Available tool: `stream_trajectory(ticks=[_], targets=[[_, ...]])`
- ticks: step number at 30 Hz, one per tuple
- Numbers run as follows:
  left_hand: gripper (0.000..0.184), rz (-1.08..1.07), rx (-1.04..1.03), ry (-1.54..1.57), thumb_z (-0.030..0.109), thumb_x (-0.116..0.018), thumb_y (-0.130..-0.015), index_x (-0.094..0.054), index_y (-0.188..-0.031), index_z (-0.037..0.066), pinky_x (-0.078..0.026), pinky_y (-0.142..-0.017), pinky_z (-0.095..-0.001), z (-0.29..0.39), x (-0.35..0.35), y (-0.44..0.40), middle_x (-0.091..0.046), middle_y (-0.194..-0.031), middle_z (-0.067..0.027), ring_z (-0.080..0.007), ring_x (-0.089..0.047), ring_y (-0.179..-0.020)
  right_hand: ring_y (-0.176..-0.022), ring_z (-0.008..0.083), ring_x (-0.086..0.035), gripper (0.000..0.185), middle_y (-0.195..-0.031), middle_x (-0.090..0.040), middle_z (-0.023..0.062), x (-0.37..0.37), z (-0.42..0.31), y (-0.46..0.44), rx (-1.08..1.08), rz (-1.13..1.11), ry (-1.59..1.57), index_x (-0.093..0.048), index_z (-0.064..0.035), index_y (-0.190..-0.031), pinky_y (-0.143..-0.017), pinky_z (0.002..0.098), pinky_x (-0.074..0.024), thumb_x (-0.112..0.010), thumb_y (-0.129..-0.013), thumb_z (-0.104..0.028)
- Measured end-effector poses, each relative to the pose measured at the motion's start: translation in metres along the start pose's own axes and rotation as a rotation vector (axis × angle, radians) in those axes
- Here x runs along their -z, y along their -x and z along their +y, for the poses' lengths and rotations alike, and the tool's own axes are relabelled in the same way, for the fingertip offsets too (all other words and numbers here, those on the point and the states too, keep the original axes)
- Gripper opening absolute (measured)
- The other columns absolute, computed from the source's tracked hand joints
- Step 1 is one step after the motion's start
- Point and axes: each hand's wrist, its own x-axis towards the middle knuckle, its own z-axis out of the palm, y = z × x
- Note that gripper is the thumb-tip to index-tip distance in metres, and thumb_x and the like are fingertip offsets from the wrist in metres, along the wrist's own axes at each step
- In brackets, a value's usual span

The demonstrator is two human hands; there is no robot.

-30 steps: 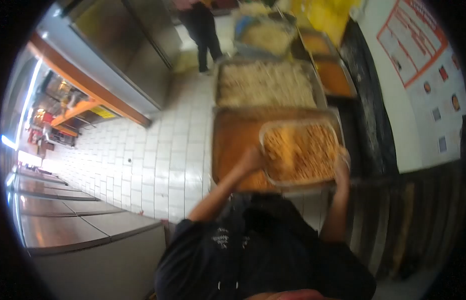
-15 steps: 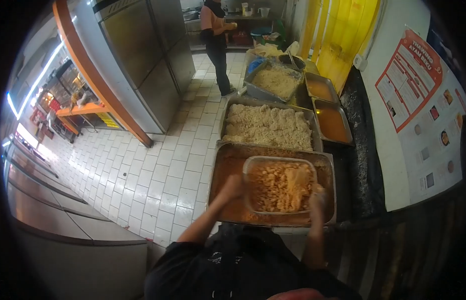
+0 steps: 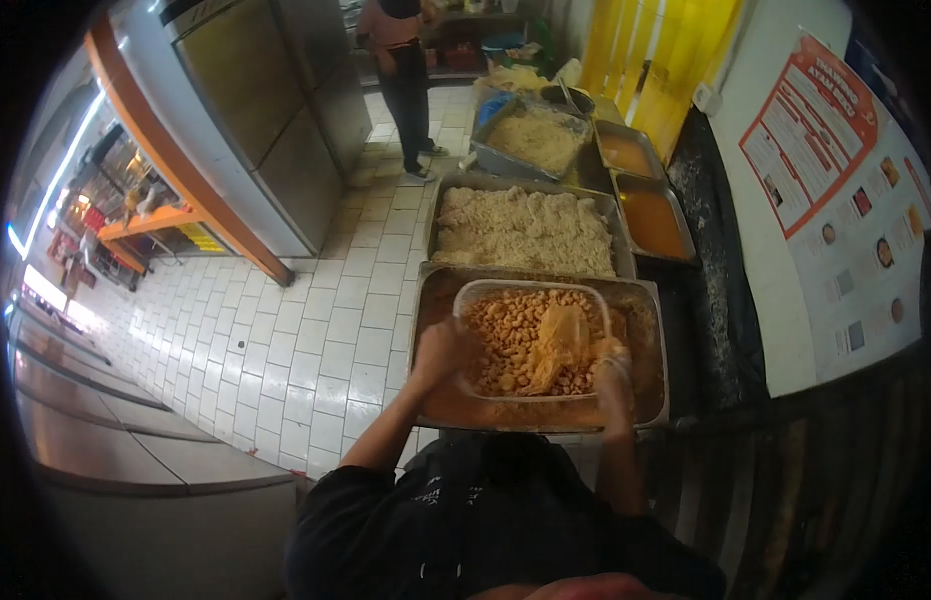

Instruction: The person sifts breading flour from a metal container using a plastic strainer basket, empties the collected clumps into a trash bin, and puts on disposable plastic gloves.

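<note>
A rectangular pale-rimmed tub [image 3: 531, 397] is held over a large metal tray [image 3: 426, 290] whose bottom is covered with orange-brown powder. Inside the tub lie many small coated lumps [image 3: 506, 330] and one larger floury orange piece [image 3: 563, 340] right of the middle. My left hand [image 3: 444, 352] is closed on the tub's left side. At its right side, my right hand [image 3: 614, 372] is closed round the rim and slightly smeared by motion. The fingertips of both hands are partly hidden by the tub wall.
Beyond stands a tray of crumb-coated pieces [image 3: 526, 230], then a grey bin of pale crumbs [image 3: 536, 140]. Two pans of orange liquid [image 3: 654, 222] line the right side. A person [image 3: 401, 80] stands at the back left on the tiled floor [image 3: 336, 330]. A poster [image 3: 816, 140] hangs on the right wall.
The tub has shifted left and up in view with both hands on it, and the lumps look less smeared. My view has moved slightly. The other person has turned and lowered an arm.
</note>
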Motion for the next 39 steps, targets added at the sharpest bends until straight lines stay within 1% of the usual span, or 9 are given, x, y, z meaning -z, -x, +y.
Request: stream_trajectory(ticks=[5, 9, 12, 18, 21, 24, 28, 37, 39], targets=[[0.021, -0.065, -0.089, 0.258, 0.023, -0.065, -0.08, -0.068, -0.076, 0.003, -0.052, -0.056, -0.0439, 0.034, -0.036, 0.0, -0.066, -0.069, -0.0193, -0.0314, -0.065, -0.058, -0.09, 0.0277, -0.063, 0.047, -0.099, -0.063, 0.0157, 0.112, -0.045, 0.05, -0.092, -0.246, -0.839, -0.054, -0.0034, -0.118, -0.081, 0.0407, -0.0486, -0.037, -0.099, -0.043], [0.027, 0.057, 0.004, 0.427, 0.025, -0.067, -0.078, -0.067, -0.07, 0.0, -0.051, -0.054, -0.0441, -0.037, -0.025, -0.012, -0.063, -0.065, -0.023, -0.034, -0.065, -0.058, -0.103, 0.024, -0.058, 0.047, -0.114, -0.058, 0.017, 0.015, -0.029, 0.017, -0.113, 0.017, -0.001, -0.047, -0.0009, -0.127, -0.09, 0.0379, -0.0469, -0.035, -0.1, -0.037], [0.029, -0.283, -0.156, -0.213, 0.027, -0.067, -0.078, -0.067, -0.07, 0.0, -0.05, -0.053, -0.0443, -0.002, -0.013, -0.014, -0.062, -0.065, -0.0229, -0.0364, -0.064, -0.059, -0.108, 0.0231, -0.055, 0.047, -0.118, -0.056, 0.0171, 0.038, -0.018, 0.019, -0.186, -0.087, -0.124, -0.042, -0.0005, -0.132, -0.092, 0.0366, -0.0461, -0.037, -0.1, -0.034], [0.032, -0.155, 0.079, 0.367, 0.027, -0.061, -0.081, -0.065, -0.09, -0.004, -0.053, -0.067, -0.0443, 0.026, -0.014, -0.005, -0.065, -0.077, -0.0237, -0.0397, -0.065, -0.074, -0.11, 0.0204, -0.054, 0.046, -0.121, -0.053, 0.0148, 0.078, -0.032, 0.022, -0.301, -0.127, -0.505, -0.038, -0.0012, -0.136, -0.093, 0.0365, -0.0453, -0.036, -0.1, -0.029], [0.041, 0.007, 0.091, 0.593, 0.025, -0.059, -0.083, -0.058, -0.112, -0.004, -0.05, -0.084, -0.0406, -0.023, -0.037, -0.001, -0.065, -0.1, -0.0243, -0.0335, -0.064, -0.095, -0.111, 0.0223, -0.053, 0.043, -0.127, -0.049, 0.0132, 0.026, -0.019, -0.005, -0.097, -0.022, -0.41, -0.037, -0.004, -0.138, -0.094, 0.037, -0.0454, -0.036, -0.1, -0.025], [0.051, -0.219, 0.107, 1.013, 0.015, -0.048, -0.091, -0.038, -0.138, -0.001, -0.038, -0.102, -0.0351, -0.019, -0.023, 0.011, -0.05, -0.133, -0.0146, -0.0235, -0.048, -0.122, -0.117, 0.0249, -0.049, 0.04, -0.133, -0.045, 0.0121, 0.039, -0.045, 0.007, -0.289, -0.107, -0.594, -0.039, -0.0073, -0.138, -0.097, 0.0349, -0.0447, -0.039, -0.099, -0.016], [0.049, -0.177, 0.144, 1.109, 0.014, -0.043, -0.093, -0.036, -0.139, -0.001, -0.035, -0.105, -0.0357, -0.011, -0.017, 0.018, -0.048, -0.134, -0.0148, -0.0231, -0.044, -0.126, -0.119, 0.0245, -0.047, 0.04, -0.134, -0.044, 0.0125, 0.086, -0.101, 0.04, -0.373, -0.084, -0.631, -0.041, -0.0057, -0.137, -0.099, 0.0338, -0.043, -0.04, -0.099, -0.017], [0.046, 0.02, 0.069, 1.109, 0.01, -0.043, -0.089, -0.042, -0.134, 0.0, -0.045, -0.088, -0.031, -0.04, 0.018, 0.025, -0.057, -0.118, -0.01, -0.0173, -0.055, -0.102, -0.098, 0.0226, -0.054, 0.028, -0.113, -0.056, 0.0119, 0.049, -0.021, -0.057, 0.213, -0.491, -0.313, -0.054, -0.0011, -0.114, -0.084, 0.0332, -0.0452, -0.044, -0.098, -0.022], [0.045, -0.031, 0.315, 1.206, 0.011, -0.043, -0.09, -0.043, -0.133, -0.001, -0.046, -0.087, -0.0303, -0.048, 0.029, 0.034, -0.058, -0.118, -0.0108, -0.0178, -0.055, -0.104, -0.093, 0.0226, -0.055, 0.024, -0.106, -0.057, 0.0126, 0.05, -0.024, -0.067, 0.184, -0.553, -0.188, -0.056, -0.0006, -0.105, -0.081, 0.0337, -0.0459, -0.046, -0.096, -0.021]])
